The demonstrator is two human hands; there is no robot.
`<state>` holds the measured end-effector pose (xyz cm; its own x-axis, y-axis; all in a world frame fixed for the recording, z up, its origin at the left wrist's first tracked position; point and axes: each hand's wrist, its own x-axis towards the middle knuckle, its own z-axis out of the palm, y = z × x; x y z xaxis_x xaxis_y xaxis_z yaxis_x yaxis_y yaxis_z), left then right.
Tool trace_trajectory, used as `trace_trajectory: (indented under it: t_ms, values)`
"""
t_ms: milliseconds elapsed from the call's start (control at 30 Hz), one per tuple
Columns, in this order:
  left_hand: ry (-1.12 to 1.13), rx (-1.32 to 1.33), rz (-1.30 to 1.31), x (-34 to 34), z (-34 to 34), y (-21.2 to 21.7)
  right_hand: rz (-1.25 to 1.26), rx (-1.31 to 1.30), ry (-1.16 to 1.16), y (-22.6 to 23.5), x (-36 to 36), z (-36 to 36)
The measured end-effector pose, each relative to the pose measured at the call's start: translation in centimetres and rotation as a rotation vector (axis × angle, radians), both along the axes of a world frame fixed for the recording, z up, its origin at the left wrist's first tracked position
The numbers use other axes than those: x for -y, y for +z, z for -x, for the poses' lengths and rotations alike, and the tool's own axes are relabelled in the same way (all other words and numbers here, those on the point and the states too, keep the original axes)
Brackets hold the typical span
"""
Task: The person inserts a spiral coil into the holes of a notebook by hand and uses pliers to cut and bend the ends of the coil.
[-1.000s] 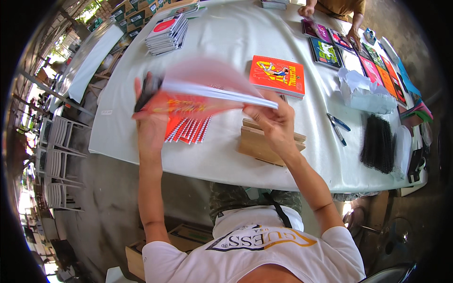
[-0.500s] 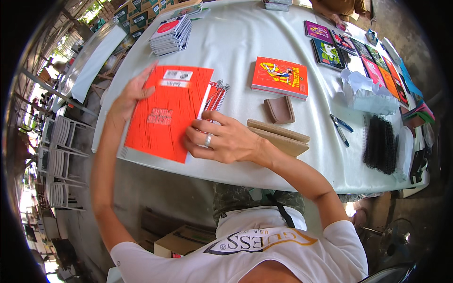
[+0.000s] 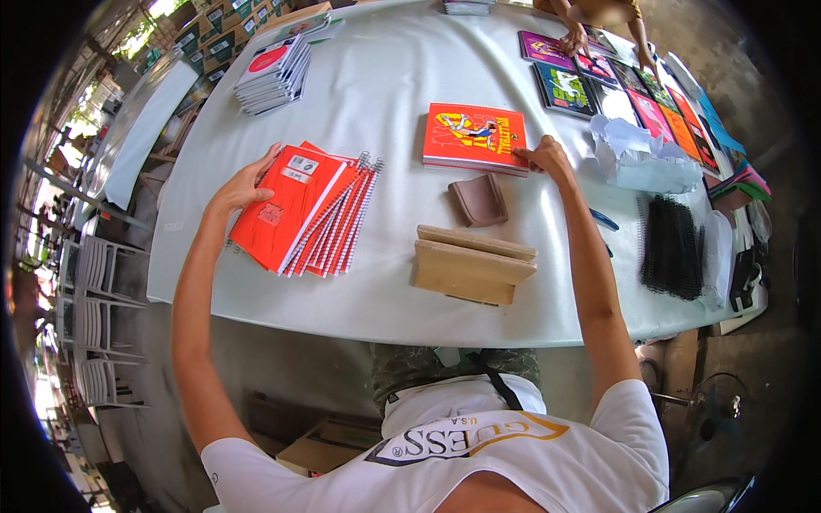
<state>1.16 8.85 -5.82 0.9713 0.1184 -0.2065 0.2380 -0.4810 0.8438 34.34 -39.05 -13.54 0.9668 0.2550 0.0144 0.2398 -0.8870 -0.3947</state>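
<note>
My left hand [image 3: 242, 190] grips the left edge of a red spiral notebook [image 3: 286, 201], its thumb lying on the cover. This notebook tops a fanned pile of red spiral notebooks [image 3: 349, 214], whose wire coils show along the right side. Farther right lies a stack of red-covered pads [image 3: 475, 137] with a sports figure on top; no coil shows on it. My right hand [image 3: 546, 157] pinches the stack's near right corner with thumb and index finger. A brown curved block [image 3: 479, 201] and a tan grooved wooden block [image 3: 475, 265] stand nearer me.
Black binding coils [image 3: 673, 248], crumpled white paper [image 3: 641, 158] and blue-handled pliers [image 3: 604, 220], partly behind my right forearm, lie at right. Colourful covers [image 3: 564, 88] spread at far right, where another person's hands [image 3: 575, 38] reach in. A notebook stack [image 3: 272, 77] stands far left.
My left hand has lowered the red notebook onto the fanned pile. My right hand has left it and moved right to the red-covered pads. Another person's hands have reached over the covers.
</note>
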Motion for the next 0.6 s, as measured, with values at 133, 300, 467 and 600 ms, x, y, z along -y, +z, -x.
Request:
trace_trajectory:
  t_ms: [133, 300, 467, 600]
  values:
    - [0.087, 0.051, -0.357, 1.7, -0.9, 0.8, -0.189, -0.334, 0.001, -1.2, 1.1, -2.9]
    - [0.158, 0.508, -0.574, 10.4, -5.5, 1.9, -0.288, 0.101, 0.047, -0.6, 1.5, -0.6]
    - [0.38, 0.634, -0.151, 19.2, -10.6, -2.3, -0.638, 0.39, 0.209, 6.4, 3.1, 8.6]
    - [0.245, 0.447, 0.691, 25.9, -10.1, 1.6, -0.948, 0.194, 0.27, 9.5, 7.4, 17.8]
